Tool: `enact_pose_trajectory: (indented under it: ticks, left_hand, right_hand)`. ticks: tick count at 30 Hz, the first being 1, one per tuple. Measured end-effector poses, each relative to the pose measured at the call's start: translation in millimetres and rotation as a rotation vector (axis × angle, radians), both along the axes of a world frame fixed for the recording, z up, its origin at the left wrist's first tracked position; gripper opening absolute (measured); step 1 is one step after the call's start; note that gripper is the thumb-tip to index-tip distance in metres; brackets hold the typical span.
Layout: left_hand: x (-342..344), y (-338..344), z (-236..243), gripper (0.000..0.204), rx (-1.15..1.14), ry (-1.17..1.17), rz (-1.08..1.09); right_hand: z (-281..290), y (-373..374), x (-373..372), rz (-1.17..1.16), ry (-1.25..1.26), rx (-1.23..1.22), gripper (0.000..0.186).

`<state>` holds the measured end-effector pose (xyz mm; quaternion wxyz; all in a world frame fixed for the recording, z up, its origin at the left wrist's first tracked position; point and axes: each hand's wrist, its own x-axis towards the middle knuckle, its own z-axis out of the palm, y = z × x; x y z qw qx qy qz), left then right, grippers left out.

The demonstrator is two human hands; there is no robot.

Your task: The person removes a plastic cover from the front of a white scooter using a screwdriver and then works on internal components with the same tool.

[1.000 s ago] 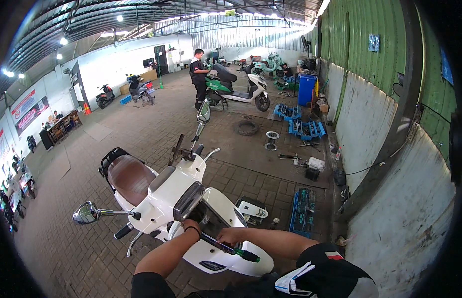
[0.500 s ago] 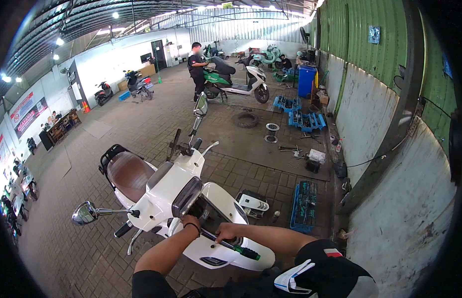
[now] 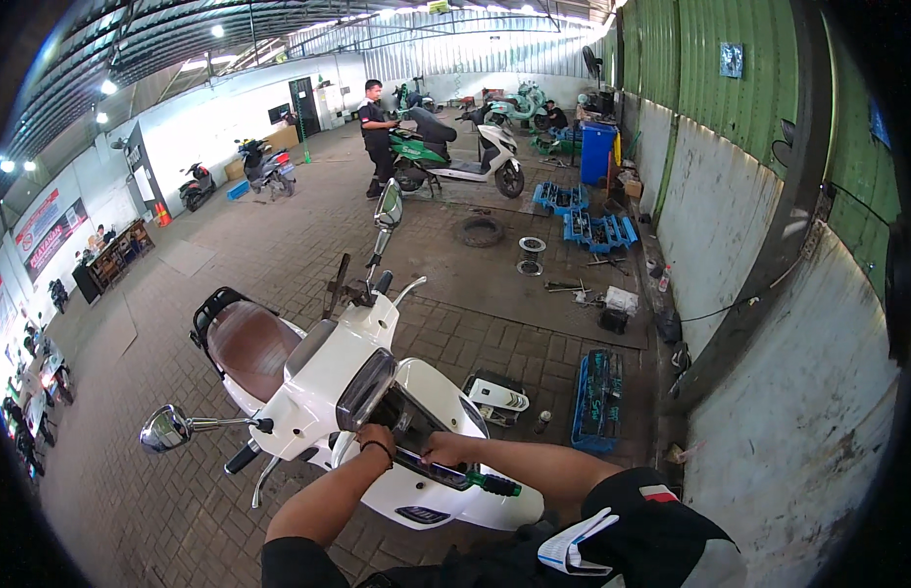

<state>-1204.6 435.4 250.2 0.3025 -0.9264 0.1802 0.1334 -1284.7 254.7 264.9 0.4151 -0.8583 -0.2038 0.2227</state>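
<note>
Both hands work at the front panel of the 1 white scooter (image 3: 347, 392) directly ahead: the left hand (image 3: 375, 441) curls closed against the opening under the headlamp, and the right hand (image 3: 443, 451) grips a green-handled screwdriver (image 3: 460, 477) laid across the panel just below it. This looks like fastener work on the front cover, and the next move likely calls for seating the tip squarely. Beyond the hands stand 2 mirrors (image 3: 166, 428), and to their right 1 blue tool tray (image 3: 597, 400).
</note>
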Motion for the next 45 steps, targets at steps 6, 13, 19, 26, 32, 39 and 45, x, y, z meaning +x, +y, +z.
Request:
enact_pose_trajectory:
  ticks: [6, 13, 19, 26, 32, 39, 45]
  left_hand:
    - [-1, -6, 17, 0.029, 0.055, 0.109, -0.091]
    - [8, -3, 3, 0.026, -0.203, 0.016, -0.035]
    - [-3, 0, 29, 0.023, -0.306, 0.035, -0.099]
    - [-35, -10, 73, 0.020, -0.399, 0.096, -0.297]
    - [-69, -30, 73, 0.016, -0.570, 0.042, -0.575]
    - [-110, -66, 42, 0.009, -0.844, 0.005, -0.782]
    - [-122, -90, 16, 0.009, -1.007, 0.084, -0.641]
  right_hand:
    - [10, 1, -29, -0.254, 0.036, 0.003, 0.027]
    - [-8, -9, -42, -0.355, 0.033, 0.111, 0.028]
    - [12, -27, -57, -0.343, 0.090, 0.102, 0.029]
    - [-8, -67, -72, -0.326, 0.179, 0.105, 0.031]
    - [47, -131, -106, -0.286, 0.332, 0.033, 0.033]
    - [83, -203, -128, -0.222, 0.321, -0.201, 0.036]
    - [63, -241, -100, -0.217, 0.492, -0.279, 0.043]
